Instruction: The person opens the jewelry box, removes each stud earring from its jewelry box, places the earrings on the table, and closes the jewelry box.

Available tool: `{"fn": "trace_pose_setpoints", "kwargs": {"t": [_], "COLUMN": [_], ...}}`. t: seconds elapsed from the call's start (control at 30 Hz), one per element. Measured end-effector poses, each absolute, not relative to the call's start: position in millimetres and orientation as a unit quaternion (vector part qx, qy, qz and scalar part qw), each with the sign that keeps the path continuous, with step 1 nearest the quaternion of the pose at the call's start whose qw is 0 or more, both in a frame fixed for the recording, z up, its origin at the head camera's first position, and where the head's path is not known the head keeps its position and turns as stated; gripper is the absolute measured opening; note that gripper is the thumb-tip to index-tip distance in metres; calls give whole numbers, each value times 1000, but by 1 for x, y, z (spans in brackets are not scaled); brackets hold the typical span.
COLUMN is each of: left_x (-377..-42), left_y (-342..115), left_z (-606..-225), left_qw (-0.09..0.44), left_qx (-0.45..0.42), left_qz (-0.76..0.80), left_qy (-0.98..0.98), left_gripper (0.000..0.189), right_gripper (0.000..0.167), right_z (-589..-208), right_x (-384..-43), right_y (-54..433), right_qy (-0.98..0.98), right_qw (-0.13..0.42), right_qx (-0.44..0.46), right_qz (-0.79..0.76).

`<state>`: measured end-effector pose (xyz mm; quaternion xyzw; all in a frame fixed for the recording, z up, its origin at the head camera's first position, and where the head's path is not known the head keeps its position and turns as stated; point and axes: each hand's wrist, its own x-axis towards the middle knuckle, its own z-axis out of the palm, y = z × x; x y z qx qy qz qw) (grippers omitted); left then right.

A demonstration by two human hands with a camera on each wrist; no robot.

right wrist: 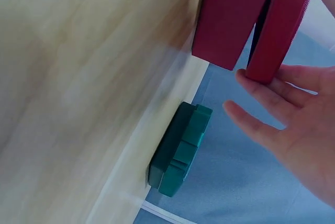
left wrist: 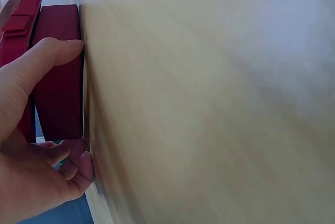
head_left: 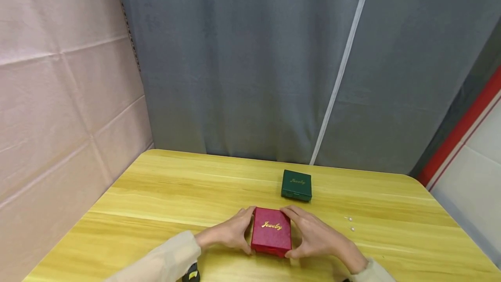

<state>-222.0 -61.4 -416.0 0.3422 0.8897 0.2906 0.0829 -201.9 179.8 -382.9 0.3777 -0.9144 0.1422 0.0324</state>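
A red jewelry box (head_left: 271, 236) with gold "Jewelry" lettering sits on the table in front of me. My left hand (head_left: 234, 229) grips its left side, thumb at the near end and fingers at the far end. In the left wrist view that thumb (left wrist: 63, 51) presses on the box's base. On the other side my right hand (head_left: 318, 235) holds the lid (right wrist: 277, 30) between thumb and fingers. A narrow gap shows between lid and base in both wrist views, so the lid is slightly raised.
Behind the red box stands a closed green jewelry box (head_left: 296, 185) with similar lettering. Two small pearl-like earrings (head_left: 350, 219) lie on the wooden table (head_left: 188, 177) to the right. A grey curtain (head_left: 242, 64) hangs beyond the table's far edge.
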Motion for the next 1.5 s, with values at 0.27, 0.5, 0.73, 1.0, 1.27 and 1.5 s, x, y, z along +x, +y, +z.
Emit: {"fn": "trace_pose_setpoints", "kwargs": {"t": [0.27, 0.5, 0.73, 1.0, 1.27, 1.5], "left_x": [-222, -223, -223, -221, -220, -219], "left_y": [-62, -62, -63, -61, -64, -64], "left_z": [-416, -418, -417, -415, -415, -414], "left_qw": [78, 75, 82, 80, 82, 79], "left_qx": [343, 344, 348, 346, 343, 339], "left_qz": [289, 278, 284, 279, 275, 275], "left_qy": [891, 894, 890, 892, 894, 896], "left_gripper": [92, 92, 93, 92, 93, 93], "right_gripper": [90, 88, 89, 90, 86, 84], "right_z": [-382, -377, -374, -370, -376, -382], "right_x": [-202, -200, -199, -197, -198, -201], "right_y": [183, 192, 208, 229, 246, 257], "right_qy": [-913, -923, -936, -949, -952, -954], "right_qw": [36, 18, 10, 12, 23, 33], "right_qx": [379, 349, 303, 260, 252, 254], "right_qz": [149, 163, 177, 178, 172, 157]}}
